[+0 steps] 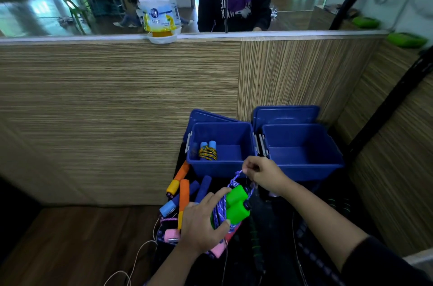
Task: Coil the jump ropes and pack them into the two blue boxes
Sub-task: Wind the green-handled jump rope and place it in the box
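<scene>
Fingers of the left hand [201, 223] clamp 2 green handles [236, 204], while the right hand [262, 174] pinches the purple rope [234, 181] just above them; left blue box [221, 169] sits directly beyond, nearer the right hand.

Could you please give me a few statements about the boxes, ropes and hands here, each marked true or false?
1. The left blue box already holds a coiled rope with light blue handles. True.
2. The right blue box is full of ropes. False: no rope shows inside it.
3. The left hand holds the green handles with purple rope wound round them. True.
4. The right hand rests flat on a box rim. False: its fingers pinch a loop of the purple rope.
5. Both boxes are closed with lids. False: both stand open, with the lids behind them.
</scene>
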A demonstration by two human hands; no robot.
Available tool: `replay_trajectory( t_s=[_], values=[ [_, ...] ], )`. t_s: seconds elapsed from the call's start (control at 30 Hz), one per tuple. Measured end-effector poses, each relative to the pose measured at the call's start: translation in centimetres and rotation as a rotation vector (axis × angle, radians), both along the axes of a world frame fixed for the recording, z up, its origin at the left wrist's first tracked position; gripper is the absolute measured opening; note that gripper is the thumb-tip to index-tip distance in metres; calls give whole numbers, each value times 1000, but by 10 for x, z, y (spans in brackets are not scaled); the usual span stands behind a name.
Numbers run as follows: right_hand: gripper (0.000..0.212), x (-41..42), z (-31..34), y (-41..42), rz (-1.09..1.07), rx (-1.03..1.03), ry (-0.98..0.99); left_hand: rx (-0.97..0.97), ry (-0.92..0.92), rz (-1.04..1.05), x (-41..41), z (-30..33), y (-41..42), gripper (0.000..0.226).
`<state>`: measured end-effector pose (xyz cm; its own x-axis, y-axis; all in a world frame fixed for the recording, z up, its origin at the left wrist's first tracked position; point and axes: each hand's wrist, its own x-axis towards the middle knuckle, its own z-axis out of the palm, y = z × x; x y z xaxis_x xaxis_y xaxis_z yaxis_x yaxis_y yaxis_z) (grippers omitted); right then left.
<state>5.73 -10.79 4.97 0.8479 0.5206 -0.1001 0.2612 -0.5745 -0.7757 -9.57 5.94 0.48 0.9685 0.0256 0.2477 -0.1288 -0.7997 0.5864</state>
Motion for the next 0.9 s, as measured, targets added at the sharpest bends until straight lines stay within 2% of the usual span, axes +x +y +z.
replay_trajectory(
  t_s=[0.1, 0.23, 0.4, 0.47, 0.57, 0.7, 0.77, 0.9],
  values=[
    [22, -3, -7, -2, 4, 9, 40, -67, -48, 21, -1, 6, -2, 67],
    [29, -14, -12, -1, -48, 231, 171, -170, -60, 217, 2, 8, 1, 60],
    [28, -26, -12, 9, -113, 345, 452, -106, 5, 264, 5, 0, 4, 64],
    [25, -25, -12, 11, -158, 398, 502, -108, 14, 264, 5, -2, 3, 62],
    [15, -26, -11, 11, -168, 407, 486, -96, 38, 256, 5, -3, 1, 59],
    [13, -24, -16, 14, -283, 285, 348, -143, 78, 275, 9, -6, -6, 62],
    [9, -25, -17, 17, -401, 331, 403, -146, 80, 270, 11, -4, -8, 65],
    [18, -22, -16, 14, -510, 491, 522, -87, 106, 158, 12, 4, -9, 76]
  ],
)
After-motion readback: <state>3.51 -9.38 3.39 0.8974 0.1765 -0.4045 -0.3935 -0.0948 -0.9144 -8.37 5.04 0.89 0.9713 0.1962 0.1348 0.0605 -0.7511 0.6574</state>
